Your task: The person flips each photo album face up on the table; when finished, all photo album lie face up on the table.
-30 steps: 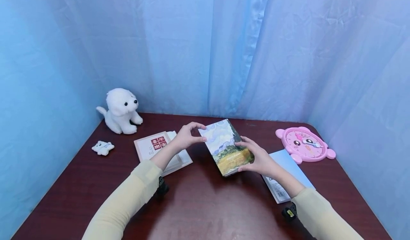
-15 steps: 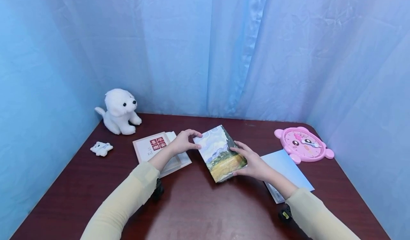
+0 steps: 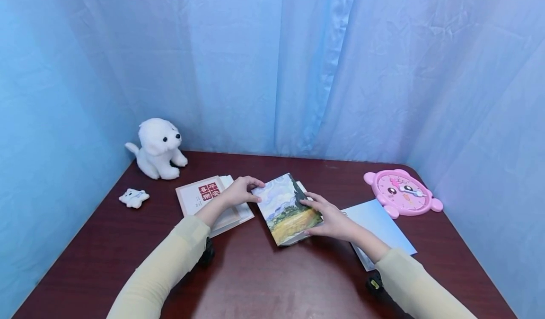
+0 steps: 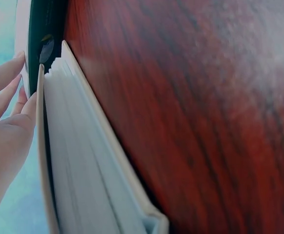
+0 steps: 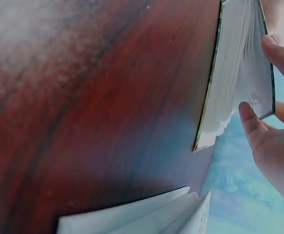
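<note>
A book [image 3: 285, 210] with a painted landscape on its cover lies aslant in the middle of the table, between both hands. My left hand [image 3: 238, 192] pinches its left edge near the upper corner. At the opposite edge, my right hand [image 3: 334, 218] holds the cover, with fingers on top and the thumb below. The right wrist view shows that cover [image 5: 264, 68] raised from the pages [image 5: 225, 68], the thumb [image 5: 249, 114] at its inner side. In the left wrist view the left hand [image 4: 8, 112] grips the book's dark green and white edge [image 4: 39, 44].
Under the left forearm lies a cream book [image 3: 193, 198] with red squares. A light blue book [image 3: 383, 226] lies beneath the right forearm, beside a pink clock [image 3: 402, 191]. A white plush dog [image 3: 159, 146] and a small white bear figure [image 3: 134, 198] stand at the left.
Both hands have brought the landscape book left and nearer to me, lower over the table. Pages now show past the cover's right edge.
</note>
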A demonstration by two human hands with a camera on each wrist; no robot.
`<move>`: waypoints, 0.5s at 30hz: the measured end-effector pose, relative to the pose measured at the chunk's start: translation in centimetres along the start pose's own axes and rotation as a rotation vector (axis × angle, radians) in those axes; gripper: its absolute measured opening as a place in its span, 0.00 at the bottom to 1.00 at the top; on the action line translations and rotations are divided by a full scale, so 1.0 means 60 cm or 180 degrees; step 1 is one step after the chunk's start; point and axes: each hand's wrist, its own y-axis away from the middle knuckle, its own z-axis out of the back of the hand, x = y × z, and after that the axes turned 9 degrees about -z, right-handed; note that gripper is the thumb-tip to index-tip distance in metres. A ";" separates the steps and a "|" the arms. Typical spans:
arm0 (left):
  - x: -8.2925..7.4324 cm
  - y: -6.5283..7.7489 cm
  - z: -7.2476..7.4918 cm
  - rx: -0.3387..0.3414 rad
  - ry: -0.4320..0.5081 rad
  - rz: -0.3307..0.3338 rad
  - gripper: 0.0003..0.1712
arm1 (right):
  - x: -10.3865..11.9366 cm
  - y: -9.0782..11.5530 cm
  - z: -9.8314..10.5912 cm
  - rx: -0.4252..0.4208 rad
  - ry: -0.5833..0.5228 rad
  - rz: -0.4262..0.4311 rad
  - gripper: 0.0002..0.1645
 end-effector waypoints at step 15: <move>-0.002 0.003 0.007 0.0146 -0.0186 -0.0071 0.21 | -0.013 -0.007 -0.001 0.0301 0.0053 0.0033 0.44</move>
